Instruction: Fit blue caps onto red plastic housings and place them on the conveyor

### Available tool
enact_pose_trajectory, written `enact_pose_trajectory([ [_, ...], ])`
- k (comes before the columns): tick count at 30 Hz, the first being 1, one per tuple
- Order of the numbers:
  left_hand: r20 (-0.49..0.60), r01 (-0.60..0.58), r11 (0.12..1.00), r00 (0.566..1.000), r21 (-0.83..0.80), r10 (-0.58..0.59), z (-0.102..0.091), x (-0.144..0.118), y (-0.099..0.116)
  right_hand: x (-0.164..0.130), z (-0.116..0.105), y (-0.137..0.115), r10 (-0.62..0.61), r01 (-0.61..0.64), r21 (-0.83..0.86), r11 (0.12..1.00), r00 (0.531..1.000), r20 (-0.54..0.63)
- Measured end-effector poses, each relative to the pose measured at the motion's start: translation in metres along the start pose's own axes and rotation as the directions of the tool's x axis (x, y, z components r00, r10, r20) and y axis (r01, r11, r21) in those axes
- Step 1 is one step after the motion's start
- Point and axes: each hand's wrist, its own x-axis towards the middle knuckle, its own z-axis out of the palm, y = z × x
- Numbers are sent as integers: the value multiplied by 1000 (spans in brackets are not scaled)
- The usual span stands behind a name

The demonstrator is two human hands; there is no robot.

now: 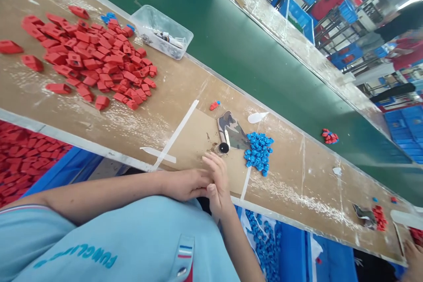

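Observation:
My left hand (187, 184) is closed at the table's near edge, its fingertips against my right hand; whatever they may pinch is hidden. My right hand (218, 178) has its fingers stretched out and its thumb apart, with the left fingertips between them. Just beyond the right fingertips stands a small round black-topped thing (224, 147). Beside it lies a camouflage-pattern cloth (234, 131). A pile of small blue plastic parts (259, 150) touches the cloth's right side. Farther back sits a small red piece with a blue bit (214, 105).
Many red plastic blocks (95, 53) are heaped at left, near a clear plastic tub (161, 31). A green conveyor belt (231, 48) runs behind, carrying a red-and-blue cluster (329, 136). Bins of red parts (26, 158) and blue parts (264, 238) stand below. Another person's hand (413, 255) shows at right.

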Motion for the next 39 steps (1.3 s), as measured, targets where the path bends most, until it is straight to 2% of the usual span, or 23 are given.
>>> enact_pose_trajectory([
  [2, -15, 38, 995, 999, 87, -37, -14, 4, -2, -6, -13, 13, 48, -48, 3, 999, 987, -157],
  [3, -56, 86, 985, 995, 149, -78, -23, 8, -4, -12, -22, 22, 96, -101, -1, 995, 952, -290],
  [4, -130, 156, 964, 983, 213, -130, -33, 12, -6, -18, -33, 33, 176, -200, -11, 980, 887, -428],
  [6, -337, 338, 891, 913, 304, -231, -55, 23, -14, -33, -56, 58, 322, -457, -48, 888, 693, -645],
  [7, -438, 418, 845, 863, 333, -253, -66, 29, -19, -40, -66, 71, 361, -557, -84, 826, 637, -681],
  [8, -488, 459, 813, 834, 357, -257, -76, 36, -24, -46, -75, 83, 389, -640, -147, 754, 617, -684],
  [10, -536, 532, 746, 797, 400, -280, -93, 48, -34, -52, -87, 104, 358, -697, -327, 638, 645, -675],
  [12, -577, 591, 684, 761, 427, -297, -107, 55, -43, -52, -90, 116, 300, -674, -424, 605, 687, -662],
  [14, -623, 630, 642, 727, 438, -289, -116, 56, -47, -52, -89, 119, 270, -679, -433, 592, 674, -688],
  [17, -674, 677, 582, 686, 451, -275, -128, 41, -41, -51, -86, 119, 278, -708, -366, 604, 617, -736],
  [19, -719, 754, 457, 629, 471, -296, -142, 23, -32, -51, -88, 120, 332, -716, -310, 626, 604, -725],
  [21, -792, 856, 194, 517, 480, -325, -159, 5, -23, -50, -90, 121, 442, -734, -241, 635, 601, -666],
  [22, -820, 881, 123, 470, 456, -326, -168, -2, -19, -49, -90, 121, 499, -751, -209, 626, 592, -633],
  [24, -851, 907, 44, 408, 418, -331, -183, -14, -14, -47, -90, 120, 570, -780, -162, 604, 565, -596],
  [26, -857, 916, 28, 384, 400, -344, -192, -21, -13, -46, -87, 117, 562, -784, -158, 601, 554, -614],
  [29, -845, 909, 11, 393, 418, -364, -196, -26, -17, -48, -82, 112, 493, -747, -170, 643, 574, -653],
  [33, -828, 871, 13, 472, 492, -304, -198, -33, -26, -52, -80, 106, 455, -677, -44, 735, 540, -708],
  [35, -829, 859, 109, 512, 500, -227, -197, -36, -27, -52, -79, 100, 449, -589, 65, 806, 536, -715],
  [36, -822, 841, 186, 538, 507, -190, -195, -37, -26, -51, -79, 96, 447, -540, 107, 835, 552, -704],
  [39, -742, 693, 451, 664, 562, -95, -176, -32, -18, -41, -75, 79, 363, -438, 65, 897, 642, -675],
])
